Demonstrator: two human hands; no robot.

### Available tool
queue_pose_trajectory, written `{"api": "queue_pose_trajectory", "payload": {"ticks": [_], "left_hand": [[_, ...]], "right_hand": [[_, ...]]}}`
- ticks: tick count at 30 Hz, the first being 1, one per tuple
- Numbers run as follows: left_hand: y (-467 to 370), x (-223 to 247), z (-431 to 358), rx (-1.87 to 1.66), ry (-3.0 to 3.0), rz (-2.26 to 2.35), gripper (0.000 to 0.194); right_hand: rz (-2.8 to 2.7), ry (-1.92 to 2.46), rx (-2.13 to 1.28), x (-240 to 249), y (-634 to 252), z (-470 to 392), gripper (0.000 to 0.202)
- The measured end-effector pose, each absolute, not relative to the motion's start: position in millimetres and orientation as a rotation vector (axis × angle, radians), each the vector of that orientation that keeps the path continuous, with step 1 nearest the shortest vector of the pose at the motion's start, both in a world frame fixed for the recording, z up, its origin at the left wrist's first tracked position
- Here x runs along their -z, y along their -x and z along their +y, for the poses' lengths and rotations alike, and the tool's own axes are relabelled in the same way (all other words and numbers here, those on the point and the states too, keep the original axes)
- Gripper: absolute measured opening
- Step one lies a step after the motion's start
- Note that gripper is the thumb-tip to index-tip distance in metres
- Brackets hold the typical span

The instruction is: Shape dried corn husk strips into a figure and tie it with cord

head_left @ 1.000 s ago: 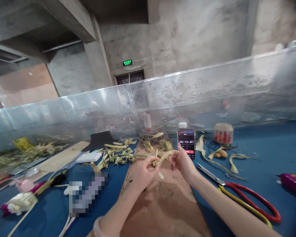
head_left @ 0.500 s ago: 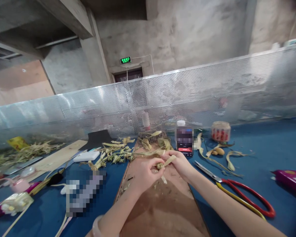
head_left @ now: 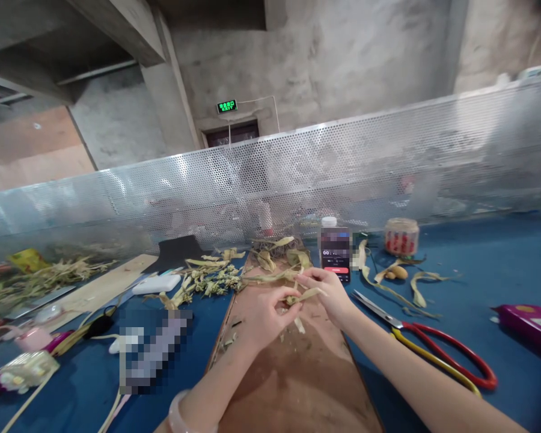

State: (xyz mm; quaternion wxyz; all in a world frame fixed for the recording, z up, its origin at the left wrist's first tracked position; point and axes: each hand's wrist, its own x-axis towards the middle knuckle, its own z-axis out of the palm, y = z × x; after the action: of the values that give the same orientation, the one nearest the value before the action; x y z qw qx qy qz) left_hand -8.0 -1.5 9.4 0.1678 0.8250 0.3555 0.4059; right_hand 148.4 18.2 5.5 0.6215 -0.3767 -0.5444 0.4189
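Observation:
My left hand (head_left: 270, 316) is closed around a small knotted bundle of dried husk (head_left: 291, 299), pale green-yellow, above the wooden board. A loose husk strip (head_left: 310, 294) sticks out of the bundle to the right, below my right fingers. With thumb and forefinger pinched, my right hand (head_left: 328, 293) holds a thin piece of husk just above the bundle. The wooden board (head_left: 293, 373) lies under both hands, with small scraps on it. More dried husk (head_left: 270, 279) lies at the board's far end.
Red-and-yellow-handled scissors (head_left: 451, 349) lie right of the board. A phone (head_left: 335, 258) stands upright behind my right hand, near a jar (head_left: 401, 237). Knotted husk pieces (head_left: 214, 281) and a white case (head_left: 156, 284) lie left. A perforated metal screen (head_left: 297, 174) runs behind.
My right hand has shifted slightly up and away from my left, drawing a thin husk piece upward. My left hand keeps its hold on the bundle. The view has shifted a little.

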Motion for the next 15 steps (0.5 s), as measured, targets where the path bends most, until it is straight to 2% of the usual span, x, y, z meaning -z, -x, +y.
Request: {"api": "queue_pose_trajectory", "payload": {"ticks": [4,7,10,12,15], "left_hand": [[10,-10,2,-1.174,-2.317,1.084,0.018],[12,-10,5,-1.200,-2.311,1.089,0.016],[15,-10,7,-1.216,-2.293,1.115,0.020],[16,-9,7,-1.210,-2.263,1.094,0.037],[15,-9,4,-1.176,-2.260,1.046,0.074]], "right_hand": [[-1.205,0.875,-0.996,-7,-150,23,0.037],[-1.125,0.860,-1.190,-6,-152,23,0.050],[-1.271,0.853,-1.277,-6,-147,15,0.050],[-1.441,0.845,-1.230,-6,-140,8,0.042],[-1.534,0.788,-1.237,-3,-129,1,0.041]]}}
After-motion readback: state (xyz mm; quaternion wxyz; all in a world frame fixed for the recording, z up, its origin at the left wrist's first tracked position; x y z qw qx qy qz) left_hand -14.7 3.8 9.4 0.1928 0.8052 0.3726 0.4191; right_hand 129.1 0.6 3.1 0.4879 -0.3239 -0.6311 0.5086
